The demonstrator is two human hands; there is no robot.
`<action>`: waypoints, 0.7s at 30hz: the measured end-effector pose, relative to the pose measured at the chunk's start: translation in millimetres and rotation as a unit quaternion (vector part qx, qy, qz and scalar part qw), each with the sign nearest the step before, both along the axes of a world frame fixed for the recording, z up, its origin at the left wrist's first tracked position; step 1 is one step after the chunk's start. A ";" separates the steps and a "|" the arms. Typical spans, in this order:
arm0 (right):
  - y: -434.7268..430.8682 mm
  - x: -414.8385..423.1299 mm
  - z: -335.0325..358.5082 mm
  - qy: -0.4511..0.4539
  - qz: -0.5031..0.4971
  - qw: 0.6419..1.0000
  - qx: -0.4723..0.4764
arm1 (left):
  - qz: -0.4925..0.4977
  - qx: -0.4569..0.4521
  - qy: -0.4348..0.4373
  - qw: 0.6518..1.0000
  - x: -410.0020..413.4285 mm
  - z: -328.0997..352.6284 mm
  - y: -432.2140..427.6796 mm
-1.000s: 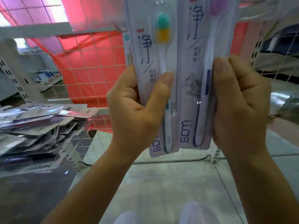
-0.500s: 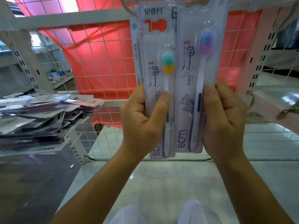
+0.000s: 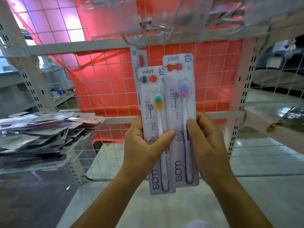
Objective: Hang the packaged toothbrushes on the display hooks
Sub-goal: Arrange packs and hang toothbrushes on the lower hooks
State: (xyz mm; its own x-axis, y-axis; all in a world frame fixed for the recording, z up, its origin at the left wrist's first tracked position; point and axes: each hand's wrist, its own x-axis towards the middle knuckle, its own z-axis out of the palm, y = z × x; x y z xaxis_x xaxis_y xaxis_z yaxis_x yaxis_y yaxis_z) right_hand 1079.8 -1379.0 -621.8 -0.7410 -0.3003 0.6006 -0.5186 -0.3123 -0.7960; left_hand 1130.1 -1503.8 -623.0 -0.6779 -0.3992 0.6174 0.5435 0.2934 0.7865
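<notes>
My left hand (image 3: 144,145) grips a white toothbrush pack with a green-and-yellow brush head (image 3: 154,116), thumb across its front. My right hand (image 3: 205,142) grips a second white pack with a pink-and-blue brush head (image 3: 181,102), held slightly higher and overlapping the first. Both packs are upright in front of the wire grid. Behind them a third narrow pack (image 3: 139,63) hangs from a display hook (image 3: 139,41) on the white crossbar. Another hook (image 3: 164,36) sticks out beside it.
A heap of packaged toothbrushes (image 3: 41,129) lies on a shelf at the left. A white wire grid panel (image 3: 107,79) with red cloth behind it fills the back. Blurred clear packs (image 3: 181,14) hang above. Perforated shelf uprights (image 3: 238,112) stand right.
Both hands and their packs sit lower in the view than before, so the pack tops and hang holes now show below the crossbar. The hooks above have come into view.
</notes>
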 end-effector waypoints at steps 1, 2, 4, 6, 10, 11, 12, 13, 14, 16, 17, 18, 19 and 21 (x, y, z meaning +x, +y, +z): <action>0.3 -0.3 -0.4 -0.012 0.012 1.000 0.006 | -0.001 0.002 -0.003 1.000 0.1 -1.7 -0.3; 0.8 -1.0 -1.3 -0.022 0.023 0.999 0.010 | 0.000 0.001 -0.005 1.000 0.3 -3.2 -0.7; 0.9 -3.2 -4.6 -0.033 0.036 0.999 0.020 | 0.005 0.006 -0.009 1.000 -0.1 -5.9 -1.2; 0.1 -3.9 -7.6 -0.039 0.039 0.998 0.026 | 0.007 0.012 -0.018 1.000 -0.9 -9.7 -2.4; -2.3 -4.3 -15.2 -0.060 0.037 0.997 0.026 | 0.030 0.013 -0.034 0.999 -1.6 -17.6 -3.4; -3.0 -4.4 -16.9 -0.063 0.032 0.997 0.028 | 0.037 0.020 -0.034 0.999 -2.1 -19.0 -3.8; -3.5 -4.4 -17.8 -0.066 0.028 0.997 0.029 | 0.038 0.031 -0.034 0.998 -2.7 -19.9 -4.3; -3.8 -4.2 -18.2 -0.068 0.026 0.997 0.028 | 0.035 0.046 -0.037 0.998 -3.7 -20.4 -4.7; -3.7 -4.0 -17.8 -0.069 0.027 0.997 0.025 | 0.031 0.063 -0.040 0.997 -4.6 -20.9 -5.0; -2.9 -3.8 -15.2 -0.066 0.025 0.997 0.017 | 0.031 0.090 -0.045 0.994 -5.8 -21.3 -5.8; -2.8 -3.4 -13.1 -0.062 0.021 0.998 0.013 | 0.034 0.098 -0.046 0.994 -6.0 -21.0 -6.2; -3.1 -3.4 -11.1 -0.056 0.016 0.998 0.007 | 0.037 0.105 -0.045 0.993 -5.8 -20.3 -6.5; -3.1 -3.3 -9.1 -0.047 0.008 0.999 0.000 | 0.041 0.110 -0.043 0.992 -6.0 -19.7 -7.2; -3.4 -2.6 -3.1 -0.020 -0.012 1.000 -0.005 | 0.041 0.119 -0.039 0.991 -6.3 -18.6 -7.5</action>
